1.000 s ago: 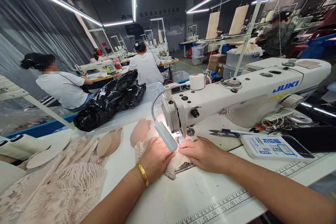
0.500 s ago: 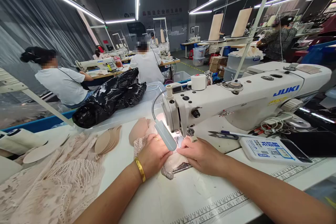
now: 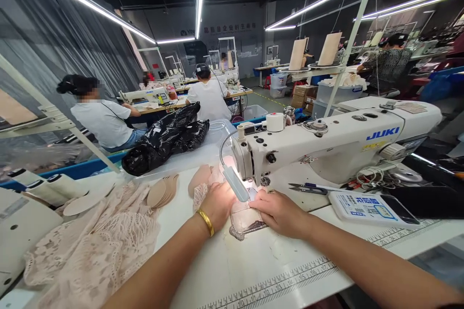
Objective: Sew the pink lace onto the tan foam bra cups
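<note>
A pale pink fabric piece (image 3: 247, 218) with a grey-brown lace edge lies under the head of a white JUKI sewing machine (image 3: 326, 149). My left hand (image 3: 216, 206), with a gold bracelet at the wrist, is closed on its left side; the lamp partly hides the fingertips. On the right side, the fingers of my right hand (image 3: 277, 210) are pressed together on the fabric near the presser foot. A grey gooseneck lamp (image 3: 235, 183) lights the spot and covers part of the stitching area. More pink cloth (image 3: 201, 178) bunches beyond my left hand.
Pink lace (image 3: 101, 236) and stacked beige pads (image 3: 163, 191) lie left. Thread snips (image 3: 308, 188), a white-and-blue box (image 3: 366, 207) and a phone (image 3: 402, 210) lie right. A ruler strip (image 3: 275, 289) runs along the front edge. A black plastic bag (image 3: 166, 140) sits behind.
The view has tilted up and turned slightly left, showing more of the left side. Both hands stay on the fabric by the machine head; my right fingers look a little straighter.
</note>
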A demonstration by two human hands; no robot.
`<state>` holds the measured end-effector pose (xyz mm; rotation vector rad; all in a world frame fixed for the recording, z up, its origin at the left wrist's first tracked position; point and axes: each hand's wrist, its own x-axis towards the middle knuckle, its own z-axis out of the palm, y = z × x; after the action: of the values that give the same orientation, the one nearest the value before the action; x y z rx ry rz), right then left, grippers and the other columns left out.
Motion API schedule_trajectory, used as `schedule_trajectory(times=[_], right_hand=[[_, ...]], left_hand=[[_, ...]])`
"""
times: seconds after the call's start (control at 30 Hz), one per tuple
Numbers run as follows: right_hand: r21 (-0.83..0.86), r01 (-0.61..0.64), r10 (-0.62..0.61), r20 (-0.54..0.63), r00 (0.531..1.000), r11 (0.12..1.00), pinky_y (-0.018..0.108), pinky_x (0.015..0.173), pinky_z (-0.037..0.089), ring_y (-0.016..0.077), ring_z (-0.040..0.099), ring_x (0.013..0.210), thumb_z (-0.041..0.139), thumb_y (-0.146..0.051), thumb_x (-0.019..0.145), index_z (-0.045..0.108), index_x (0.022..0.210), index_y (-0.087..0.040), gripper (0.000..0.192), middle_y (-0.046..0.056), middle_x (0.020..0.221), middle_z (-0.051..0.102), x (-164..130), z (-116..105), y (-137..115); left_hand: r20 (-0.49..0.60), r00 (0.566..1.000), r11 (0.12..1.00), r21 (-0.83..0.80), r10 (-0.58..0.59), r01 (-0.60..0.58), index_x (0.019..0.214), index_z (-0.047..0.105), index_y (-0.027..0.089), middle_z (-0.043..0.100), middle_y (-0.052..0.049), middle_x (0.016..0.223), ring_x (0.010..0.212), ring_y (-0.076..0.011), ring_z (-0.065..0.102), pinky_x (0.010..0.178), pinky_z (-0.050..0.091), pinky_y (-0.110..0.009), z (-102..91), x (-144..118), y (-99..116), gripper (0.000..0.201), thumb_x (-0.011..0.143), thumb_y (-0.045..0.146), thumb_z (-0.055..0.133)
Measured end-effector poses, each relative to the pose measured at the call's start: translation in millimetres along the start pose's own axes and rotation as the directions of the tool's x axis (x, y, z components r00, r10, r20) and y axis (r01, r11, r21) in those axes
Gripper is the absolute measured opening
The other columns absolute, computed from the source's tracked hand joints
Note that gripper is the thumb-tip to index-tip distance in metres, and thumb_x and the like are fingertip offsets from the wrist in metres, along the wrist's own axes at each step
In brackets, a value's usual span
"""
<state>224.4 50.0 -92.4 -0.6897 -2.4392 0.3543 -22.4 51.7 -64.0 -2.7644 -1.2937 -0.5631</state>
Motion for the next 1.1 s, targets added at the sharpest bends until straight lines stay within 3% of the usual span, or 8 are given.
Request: schedule_trajectory(times=[0.1,0.27,0.3,0.37,0.47,0.63,0.9,1.1], right_hand=[[0.293,-0.230,0.229,0.038,0.973,0.928,0.034,0.074,0.043,0.0198,0.054,0.080,0.047,-0.022,0.101,0.059,0.116,-0.021,0.019,0.003,0.087,0.064,1.6,-0.5,-17.7],[0.808,-0.466,0.493,0.259,0.830,0.360,0.029,0.067,0.043,0.0156,0.055,0.071,0.068,-0.037,0.092,0.042,0.129,-0.023,0.047,-0.006,0.078,0.059,13.2,7.1,-62.4],[0.849,-0.442,0.513,0.253,0.821,0.290,0.028,0.066,0.042,0.0152,0.054,0.070,0.071,-0.038,0.088,0.043,0.128,-0.022,0.051,-0.007,0.075,0.057,14.3,9.4,-72.5],[0.901,-0.383,0.543,0.221,0.810,0.204,0.027,0.065,0.041,0.0147,0.051,0.070,0.075,-0.042,0.085,0.045,0.129,-0.023,0.057,-0.007,0.074,0.054,12.0,14.5,-92.5],[0.935,-0.307,0.582,0.151,0.799,0.178,0.029,0.068,0.043,0.0147,0.050,0.071,0.076,-0.051,0.086,0.047,0.132,-0.026,0.060,-0.006,0.078,0.051,-4.4,23.7,-118.2],[0.915,-0.294,0.571,0.090,0.816,0.276,0.032,0.073,0.044,0.0178,0.053,0.080,0.071,-0.057,0.091,0.053,0.126,-0.028,0.049,-0.001,0.087,0.053,-43.0,35.0,-135.7],[0.880,-0.450,0.569,0.293,0.768,0.155,0.038,0.077,0.048,0.0198,0.060,0.075,0.066,-0.068,0.090,0.037,0.138,-0.030,0.069,-0.001,0.087,0.063,-55.0,16.8,-130.5],[0.936,-0.351,0.641,0.251,0.725,0.031,0.032,0.074,0.046,0.0206,0.065,0.080,0.081,-0.058,0.083,0.027,0.150,-0.035,0.089,-0.001,0.089,0.069,-52.1,25.3,-129.3]], left_hand=[[-0.049,0.998,0.998,-0.061,-0.036,0.033,0.099,0.064,0.019,0.068,-0.007,0.091,0.083,-0.0236,0.063,0.077,0.049,-0.038,-10.7,-16.5,9.0,0.025,0.091,0.005,0.045],[-0.094,0.973,0.889,-0.432,-0.210,0.150,0.127,0.060,0.024,0.069,-0.013,0.121,0.109,-0.0286,0.065,0.095,0.051,-0.045,-23.1,-79.2,84.6,0.031,0.097,0.031,0.062],[0.024,0.950,0.707,-0.663,-0.310,0.248,0.119,0.065,0.024,0.072,-0.012,0.111,0.100,-0.0273,0.068,0.089,0.053,-0.042,-21.6,-90.9,104.0,0.031,0.093,0.040,0.070],[0.372,0.855,0.071,-0.903,-0.362,0.423,0.115,0.068,0.021,0.075,-0.013,0.101,0.089,-0.0262,0.073,0.080,0.056,-0.039,-16.2,-106.0,135.6,0.040,0.093,0.054,0.068],[0.506,0.668,-0.528,-0.827,-0.546,0.194,0.111,0.072,0.016,0.075,-0.017,0.114,0.105,-0.0281,0.073,0.092,0.056,-0.038,-12.1,-106.7,151.8,0.046,0.086,0.054,0.078],[0.365,0.428,-0.464,-0.872,-0.827,-0.154,0.102,0.077,0.017,0.077,-0.009,0.112,0.108,-0.0250,0.071,0.098,0.057,-0.033,-22.1,-89.9,132.7,0.038,0.068,0.025,0.095],[0.346,0.562,-0.489,-0.864,-0.752,-0.121,0.110,0.077,0.017,0.079,-0.009,0.108,0.104,-0.0256,0.073,0.092,0.059,-0.033,-25.2,-89.0,144.6,0.037,0.078,0.029,0.089],[0.602,0.435,-0.716,-0.678,-0.670,-0.165,0.100,0.077,0.015,0.079,-0.009,0.097,0.085,-0.0245,0.073,0.083,0.060,-0.036,-24.6,-81.4,138.2,0.030,0.084,0.040,0.080]])
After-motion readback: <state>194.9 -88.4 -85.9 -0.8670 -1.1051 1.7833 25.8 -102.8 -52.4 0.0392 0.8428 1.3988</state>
